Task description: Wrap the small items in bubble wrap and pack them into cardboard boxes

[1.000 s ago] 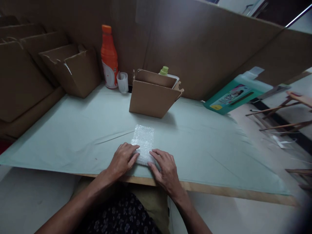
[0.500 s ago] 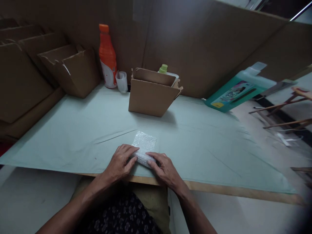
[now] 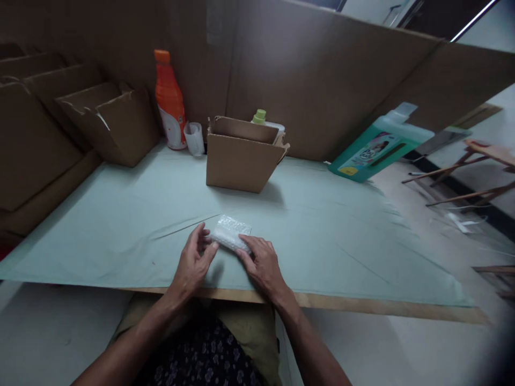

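- The left hand (image 3: pixel 193 262) is near the front edge of the table (image 3: pixel 120 214). Its fingers (image 3: pixel 209 252) are a little spread, and the tips touch the left end of the bubble wrap bundle (image 3: pixel 231 233).
- The right hand (image 3: pixel 261 264) is just beside it. Its fingers (image 3: pixel 243 252) are close together and press on the near side of the bundle.
- The bundle is small and white. It lies on the pale green cover, near the front middle of the table, between the two hands.
- Farther back, in the middle, stands an open cardboard box (image 3: pixel 241 161).
- A bottle with a green cap (image 3: pixel 259 116) peeks up behind that box.
- At the far left stand an orange bottle (image 3: pixel 169 102) and a small clear cup (image 3: pixel 193 138), just beside each other.
- More brown boxes (image 3: pixel 108 126) sit at the far left.
- At the far right, a big green jug (image 3: pixel 378 147) leans against the cardboard wall (image 3: pixel 322 80).
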Motion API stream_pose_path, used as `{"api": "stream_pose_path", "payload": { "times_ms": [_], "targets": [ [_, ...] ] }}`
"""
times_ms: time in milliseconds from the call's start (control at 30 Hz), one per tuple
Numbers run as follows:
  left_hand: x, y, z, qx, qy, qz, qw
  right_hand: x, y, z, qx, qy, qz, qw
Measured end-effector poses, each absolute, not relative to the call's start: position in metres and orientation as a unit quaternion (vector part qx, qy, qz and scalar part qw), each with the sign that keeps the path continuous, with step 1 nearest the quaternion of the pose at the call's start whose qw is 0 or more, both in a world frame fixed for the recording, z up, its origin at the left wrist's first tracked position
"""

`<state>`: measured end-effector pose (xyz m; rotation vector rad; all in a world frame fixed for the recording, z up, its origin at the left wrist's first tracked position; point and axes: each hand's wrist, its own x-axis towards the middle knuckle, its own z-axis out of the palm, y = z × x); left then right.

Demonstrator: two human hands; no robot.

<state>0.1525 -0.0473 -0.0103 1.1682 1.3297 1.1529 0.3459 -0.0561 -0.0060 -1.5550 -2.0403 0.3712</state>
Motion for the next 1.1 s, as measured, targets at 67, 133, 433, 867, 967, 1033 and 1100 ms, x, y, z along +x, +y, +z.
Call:
{"api": "stream_pose_path", "payload": {
  "times_ms": [67, 133, 433, 867, 967, 1033, 1100],
  "targets": [
    [0.154, -0.057, -0.006, 0.341, 0.510, 0.505, 0.607, 0.344, -0.059, -0.005, -0.580, -0.738, 0.182, 0.294],
    [0.156, -0.061, -0.003, 0.240, 0.469, 0.520, 0.672, 0.339, -0.065, -0.004, -0.577, -0.717, 0.229, 0.317],
    [0.166, -0.057, 0.005, 0.135, 0.411, 0.535, 0.726, 0.338, -0.081, -0.002, -0.572, -0.636, 0.328, 0.401],
    [0.162, 0.027, 0.039, 0.657, 0.483, 0.511, 0.270, 0.366, -0.060, -0.011, -0.576, -0.502, 0.455, 0.457],
    [0.169, 0.086, 0.078, 0.776, 0.428, 0.462, 0.040, 0.374, -0.062, -0.015, -0.576, -0.527, 0.446, 0.437],
    [0.176, 0.124, 0.098, 0.813, 0.423, 0.399, -0.038, 0.376, -0.064, -0.017, -0.578, -0.545, 0.432, 0.427],
    [0.183, 0.155, 0.112, 0.832, 0.447, 0.322, -0.066, 0.376, -0.065, -0.019, -0.579, -0.553, 0.426, 0.423]
  ]
}}
